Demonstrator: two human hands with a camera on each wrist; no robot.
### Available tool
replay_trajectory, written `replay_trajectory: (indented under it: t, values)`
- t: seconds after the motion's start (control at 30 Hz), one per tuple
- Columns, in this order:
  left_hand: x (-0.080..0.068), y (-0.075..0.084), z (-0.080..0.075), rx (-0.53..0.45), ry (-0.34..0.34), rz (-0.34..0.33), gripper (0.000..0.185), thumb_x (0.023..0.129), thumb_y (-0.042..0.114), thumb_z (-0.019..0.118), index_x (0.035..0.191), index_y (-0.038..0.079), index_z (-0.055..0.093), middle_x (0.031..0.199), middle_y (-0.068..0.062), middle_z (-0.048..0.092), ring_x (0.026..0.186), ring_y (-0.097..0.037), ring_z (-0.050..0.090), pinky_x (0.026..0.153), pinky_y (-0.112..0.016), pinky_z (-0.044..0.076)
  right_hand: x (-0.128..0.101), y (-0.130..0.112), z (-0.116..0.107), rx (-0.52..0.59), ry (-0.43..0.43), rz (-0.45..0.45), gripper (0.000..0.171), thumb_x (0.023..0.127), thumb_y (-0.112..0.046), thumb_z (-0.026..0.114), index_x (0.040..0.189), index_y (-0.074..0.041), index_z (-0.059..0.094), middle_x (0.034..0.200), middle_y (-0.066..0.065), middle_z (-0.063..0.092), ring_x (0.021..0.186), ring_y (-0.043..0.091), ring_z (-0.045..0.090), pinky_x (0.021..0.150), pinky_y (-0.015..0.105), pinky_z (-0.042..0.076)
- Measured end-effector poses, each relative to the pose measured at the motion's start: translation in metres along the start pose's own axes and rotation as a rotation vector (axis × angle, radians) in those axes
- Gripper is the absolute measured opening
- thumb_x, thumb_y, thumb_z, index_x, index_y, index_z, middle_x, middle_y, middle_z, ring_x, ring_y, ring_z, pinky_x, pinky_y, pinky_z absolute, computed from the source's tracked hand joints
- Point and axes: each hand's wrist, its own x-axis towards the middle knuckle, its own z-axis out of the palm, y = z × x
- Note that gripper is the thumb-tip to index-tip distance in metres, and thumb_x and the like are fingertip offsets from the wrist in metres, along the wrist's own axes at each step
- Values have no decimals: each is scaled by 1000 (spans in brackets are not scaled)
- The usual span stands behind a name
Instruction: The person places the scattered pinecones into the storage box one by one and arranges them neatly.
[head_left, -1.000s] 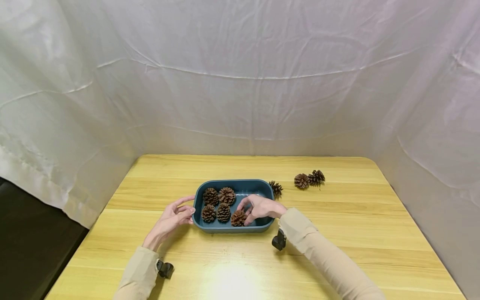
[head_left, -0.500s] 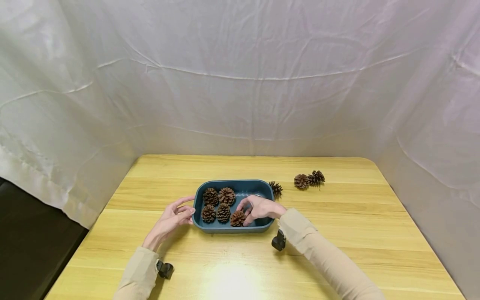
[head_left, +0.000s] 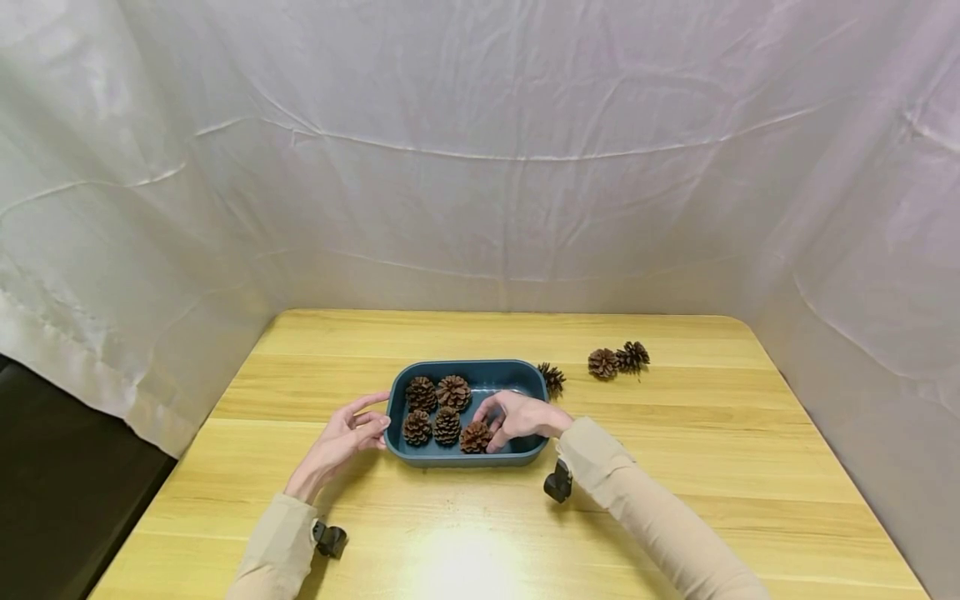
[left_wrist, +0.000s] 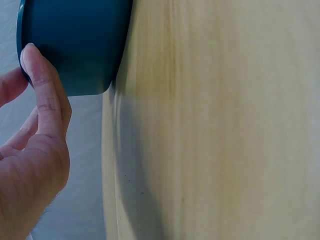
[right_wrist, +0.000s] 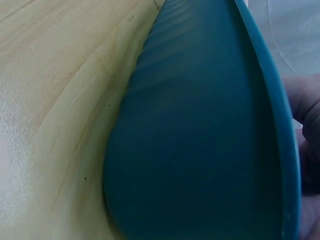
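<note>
A dark blue-green rectangular tub [head_left: 468, 460] with rounded corners stands on the table. My left hand [head_left: 341, 437] holds its left end by the rim; in the left wrist view the fingertips [left_wrist: 32, 57] lie against the outer wall just under the lip. Reaching into the tub over its right end, my right hand [head_left: 521, 414] grips a brown pine cone [head_left: 473, 437] near the front wall. Several other pine cones [head_left: 447, 425] sit in two rows in the left part. From the right wrist, the tub's outer wall [right_wrist: 195, 135] hides the cones and most of that hand.
One dark pine cone [head_left: 552, 379] lies just outside the tub's back right corner. Farther right, a reddish-brown cone [head_left: 603, 362] and a darker cone [head_left: 633, 357] lie side by side. Pale cloth [head_left: 510, 167] hangs behind the wooden table [head_left: 720, 433].
The right hand's pine cone has shifted slightly left along the front wall, closer to the cone beside it. The left hand and the tub stay in place.
</note>
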Motion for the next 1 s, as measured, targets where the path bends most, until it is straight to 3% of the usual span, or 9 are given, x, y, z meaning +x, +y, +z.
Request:
replay_trajectory:
  t: [0.53,1.0]
  values:
    - [0,0,1,-1,2,-15,62,101,6,58,152,-10,27,98,0,67,75,-8,65,76,-25,62,0,0,0,45,-18,-3,42,81,15,73,118,-3,64,104,10,61,85,18,62,80,34,61]
    - [0,0,0,1,-2,-14,62,101,6,58,152,-11,26,98,0,67,76,-8,66,77,-26,63,0,1,-1,16,-24,-46,40,78,10,78,114,-3,65,105,9,63,84,16,58,74,26,58]
